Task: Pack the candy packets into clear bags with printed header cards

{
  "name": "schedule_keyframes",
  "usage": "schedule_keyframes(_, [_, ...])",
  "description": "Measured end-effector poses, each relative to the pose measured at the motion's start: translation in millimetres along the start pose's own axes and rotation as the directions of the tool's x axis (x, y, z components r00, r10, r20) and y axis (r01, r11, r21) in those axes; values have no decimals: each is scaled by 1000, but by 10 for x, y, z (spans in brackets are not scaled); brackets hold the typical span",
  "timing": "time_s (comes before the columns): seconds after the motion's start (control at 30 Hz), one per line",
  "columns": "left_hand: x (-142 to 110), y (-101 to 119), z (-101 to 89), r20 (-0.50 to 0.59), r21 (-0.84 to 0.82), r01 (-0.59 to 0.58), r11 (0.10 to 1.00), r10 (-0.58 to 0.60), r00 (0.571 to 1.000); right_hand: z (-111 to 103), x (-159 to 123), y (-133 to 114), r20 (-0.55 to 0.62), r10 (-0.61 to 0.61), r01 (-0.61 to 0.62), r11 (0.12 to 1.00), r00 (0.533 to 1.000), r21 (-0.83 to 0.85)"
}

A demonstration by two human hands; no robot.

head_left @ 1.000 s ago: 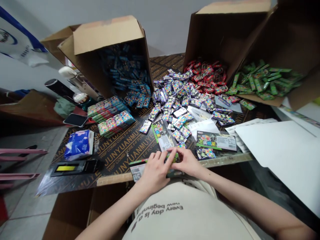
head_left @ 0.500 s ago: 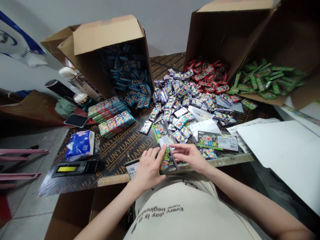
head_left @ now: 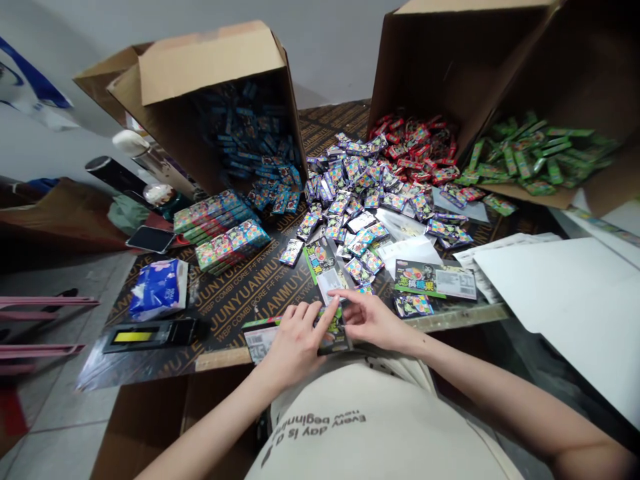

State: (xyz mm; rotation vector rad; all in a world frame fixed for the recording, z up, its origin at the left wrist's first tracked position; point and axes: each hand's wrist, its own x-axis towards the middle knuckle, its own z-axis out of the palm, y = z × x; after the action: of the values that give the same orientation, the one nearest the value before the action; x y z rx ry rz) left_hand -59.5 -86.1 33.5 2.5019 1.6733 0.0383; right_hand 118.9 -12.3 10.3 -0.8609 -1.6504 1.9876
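The printed card [head_left: 259, 339] looks smooth, the small packets [head_left: 356, 167] shiny plastic. The boxes [head_left: 213, 61] are matt cardboard, the shirt [head_left: 380, 440] matt cloth, the table edge [head_left: 227, 359] bare wood.

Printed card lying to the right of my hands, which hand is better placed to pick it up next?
Probably your right hand: it sits nearer that printed card, on the same side. Your left hand is farther away, resting over another card.

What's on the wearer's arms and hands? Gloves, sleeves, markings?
Left hand and right hand: five-fingered, ungloved, no rings or watch visible. Both forearms bare, no sleeves in view. No cables. Torso: cream fabric garment with dark printed lettering, including "Every day".
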Motion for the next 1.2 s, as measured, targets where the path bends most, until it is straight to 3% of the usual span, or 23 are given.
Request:
schedule_keyframes(0.23, [-61,-74,-49,25,-126,16,992,-13,1000,55,-11,-19,62,82,-89,988,995,128])
schedule_keyframes(0.47, [-106,-142,-59,27,-270,31,962,-24,999,70,25,-4,52,128,-136,968,990,210])
schedule_keyframes(0.57, [-132,-192,-36,-29,-372,60,926,-76,997,78,21,-64,-64,3,7,988,998,153])
schedule_keyframes(0.63, [-146,-224,-21,-58,-386,85,919,-117,991,82,17,-115,-152,-169,159,985,974,-74])
schedule_keyframes(0.7, [-154,-250,-12,-87,-349,97,932,-135,987,82,19,-155,-170,-311,243,912,935,-331])
schedule_keyframes(0.8, [-154,-274,-14,-122,-251,107,962,-141,983,74,38,-174,-175,-349,219,833,921,-508])
schedule_keyframes(1.2, [-122,-254,-22,-186,43,155,987,-145,972,129,191,-26,-237,-210,83,889,949,-451])
